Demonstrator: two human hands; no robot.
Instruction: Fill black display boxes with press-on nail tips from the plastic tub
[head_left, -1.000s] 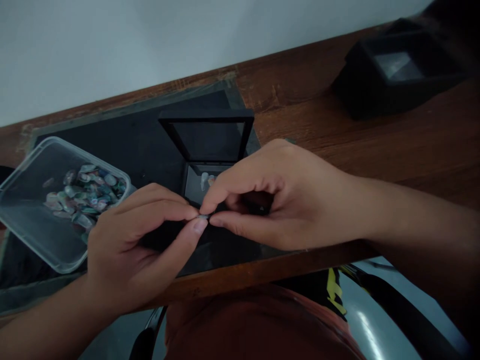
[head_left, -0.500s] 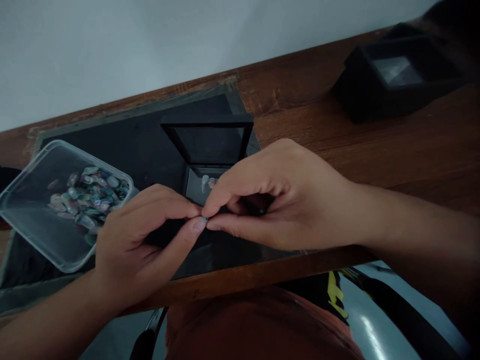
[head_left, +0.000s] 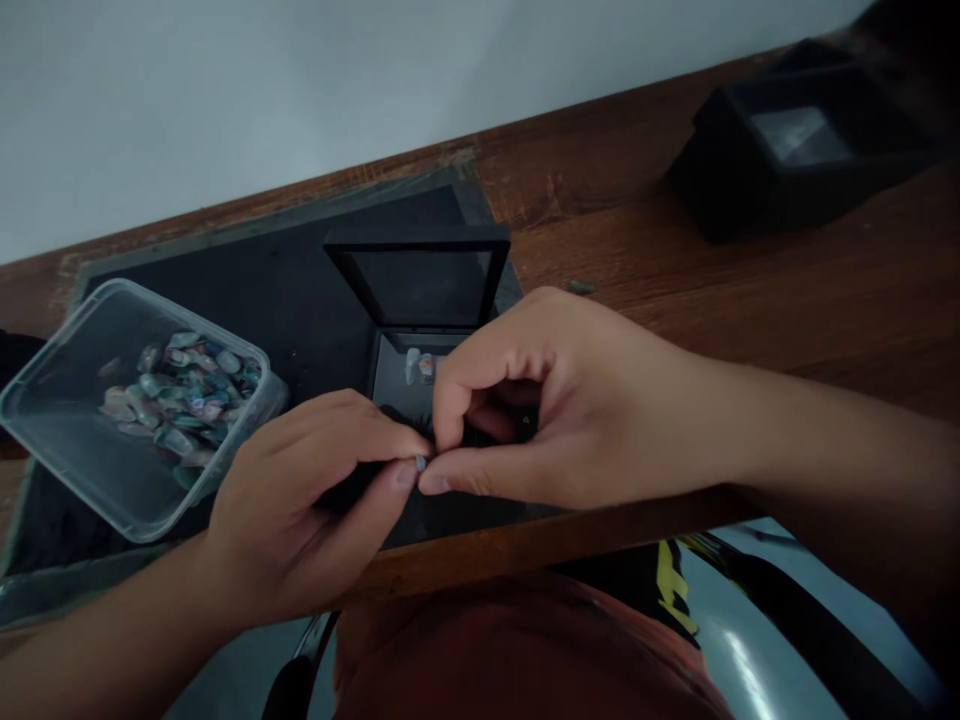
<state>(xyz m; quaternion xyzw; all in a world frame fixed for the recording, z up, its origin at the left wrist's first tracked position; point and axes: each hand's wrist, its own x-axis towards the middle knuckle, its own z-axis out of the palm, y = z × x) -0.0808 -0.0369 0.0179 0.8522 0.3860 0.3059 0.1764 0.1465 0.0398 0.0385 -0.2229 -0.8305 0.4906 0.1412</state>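
Observation:
My left hand (head_left: 300,500) pinches a small pale bluish stone (head_left: 421,463) between thumb and forefinger. My right hand (head_left: 525,410) meets it fingertip to fingertip, with its thumb and forefinger closed at the stone's right side; its other fingers are curled in. Just beyond the hands stands a black box (head_left: 416,240) with its framed, see-through lid raised. Two small polished stones (head_left: 420,366) lie on the box's grey floor, one pale and one with reddish patches. My right hand hides part of the box.
On the left a clear plastic tub (head_left: 67,400) holds many polished stones (head_left: 184,395). It rests on a dark mat (head_left: 247,260). Black boxes (head_left: 795,160) stand at the back right. A small greenish stone (head_left: 580,287) lies on the wooden table (head_left: 600,200) beyond my right hand.
Both hands have shifted slightly right and toward me, still together at the small stone. More of the stone and of those in the box shows now. The greenish stone on the table has come into view.

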